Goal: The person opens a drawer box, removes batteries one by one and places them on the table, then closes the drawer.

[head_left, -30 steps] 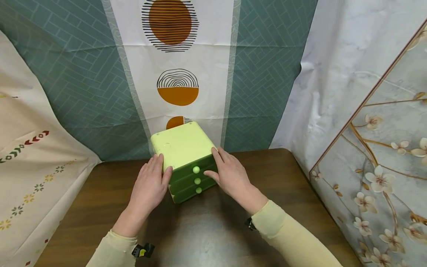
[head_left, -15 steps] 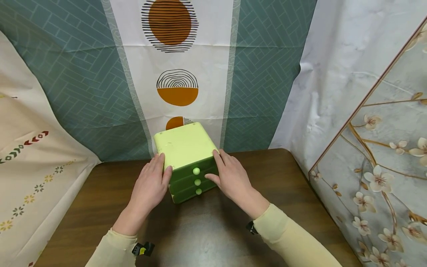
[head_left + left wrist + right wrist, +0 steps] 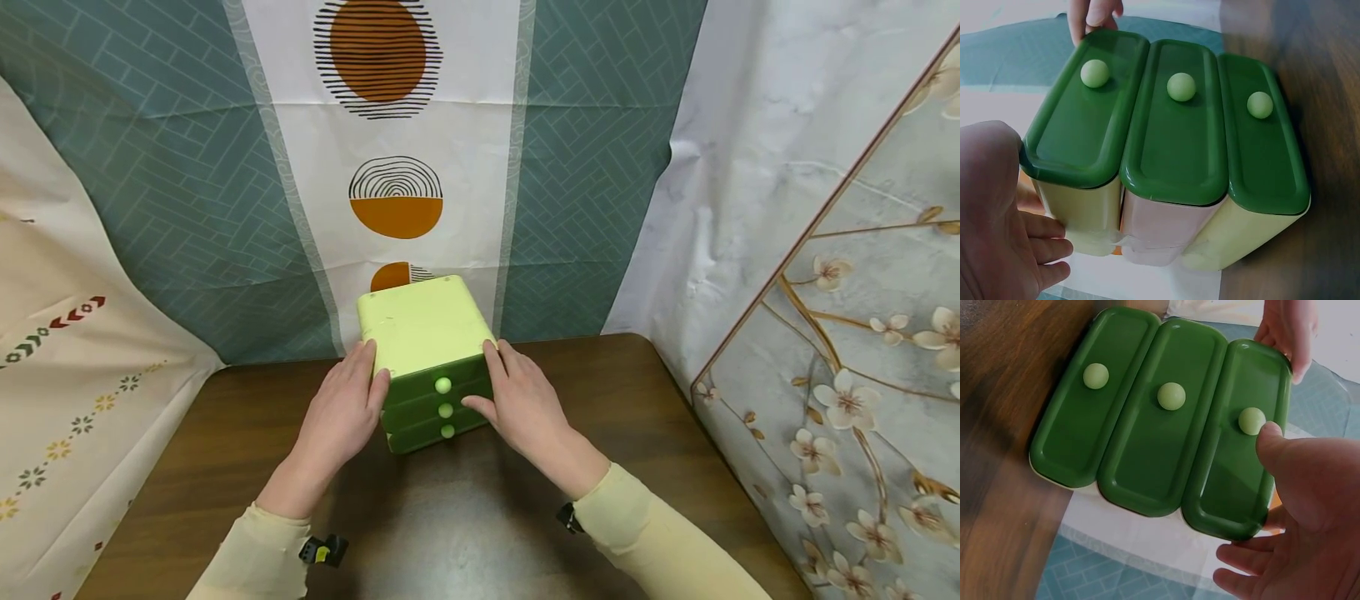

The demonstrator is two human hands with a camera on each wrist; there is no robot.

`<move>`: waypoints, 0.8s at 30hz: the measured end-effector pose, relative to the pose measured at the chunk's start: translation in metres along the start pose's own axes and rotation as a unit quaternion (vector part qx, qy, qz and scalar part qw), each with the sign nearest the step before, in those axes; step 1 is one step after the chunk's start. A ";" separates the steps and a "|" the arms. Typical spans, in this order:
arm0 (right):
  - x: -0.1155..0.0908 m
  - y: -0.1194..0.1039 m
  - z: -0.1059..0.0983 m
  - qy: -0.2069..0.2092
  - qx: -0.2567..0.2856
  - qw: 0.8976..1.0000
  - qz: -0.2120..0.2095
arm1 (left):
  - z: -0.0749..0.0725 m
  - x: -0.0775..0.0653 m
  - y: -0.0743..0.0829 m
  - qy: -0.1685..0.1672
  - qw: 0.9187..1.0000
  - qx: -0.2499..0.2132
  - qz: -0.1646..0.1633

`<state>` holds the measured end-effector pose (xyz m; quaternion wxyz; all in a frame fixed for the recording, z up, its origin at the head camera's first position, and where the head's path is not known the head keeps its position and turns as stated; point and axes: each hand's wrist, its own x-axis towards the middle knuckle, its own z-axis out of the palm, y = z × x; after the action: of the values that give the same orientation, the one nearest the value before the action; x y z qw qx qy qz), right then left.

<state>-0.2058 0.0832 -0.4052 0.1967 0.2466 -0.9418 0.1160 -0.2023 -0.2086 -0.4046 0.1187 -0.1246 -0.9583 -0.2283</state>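
A cream patterned cloth (image 3: 67,350) is draped at the left edge of the dark brown wooden table (image 3: 225,442), with bare tabletop seen between it and the left hand (image 3: 341,421). That hand is laid flat, fingers straight, against the left side of the light green plastic three-drawer box (image 3: 423,329), which stands at the table's back edge against the teal patterned backdrop (image 3: 592,167). The right hand (image 3: 525,404) is pressed likewise on the right side, its thumb on the top drawer front. Bare tabletop lies beyond, up to the floral panel (image 3: 862,375).
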 end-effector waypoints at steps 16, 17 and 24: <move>-0.008 0.007 -0.002 0.016 -0.008 1.000 -0.002 | 0.004 0.013 0.007 -0.009 1.000 -0.004 0.002; -0.009 0.008 -0.002 0.019 -0.011 1.000 -0.004 | 0.004 0.014 0.007 -0.011 1.000 -0.005 0.003; -0.011 0.012 -0.001 0.026 -0.011 1.000 -0.007 | 0.006 0.019 0.008 -0.017 1.000 -0.009 0.003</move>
<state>-0.2026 0.0983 -0.4101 0.2244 0.2483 -0.9358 0.1108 -0.2188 -0.1956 -0.4008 0.1023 -0.1324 -0.9577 -0.2341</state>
